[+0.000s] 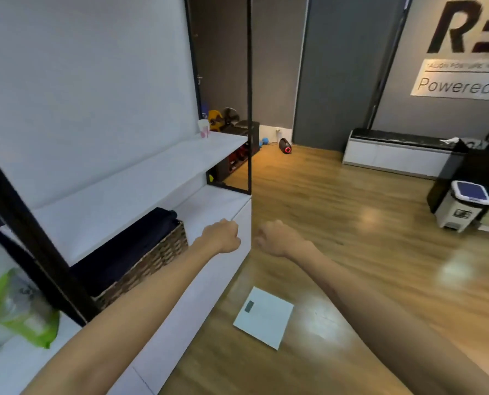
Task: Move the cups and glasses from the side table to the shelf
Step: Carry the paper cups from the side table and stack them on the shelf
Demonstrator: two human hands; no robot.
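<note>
A white cup with a pink print [204, 128] stands alone at the far end of the white shelf [140, 178], against the wall. My left hand [221, 236] is stretched out over the low white cabinet, fingers curled into a fist with nothing in it. My right hand [277, 238] reaches forward beside it over the wooden floor, fingers also curled and holding nothing. Both hands are well short of the cup. No side table shows in this view.
A wicker basket with dark cloth [140, 260] sits on the low white cabinet [223, 266]. A green bag [21, 309] lies at the near left. Black frame posts [249, 95] stand at the shelf. A white scale [263, 316], a bin [462, 205] and a bench [397, 152] occupy the floor.
</note>
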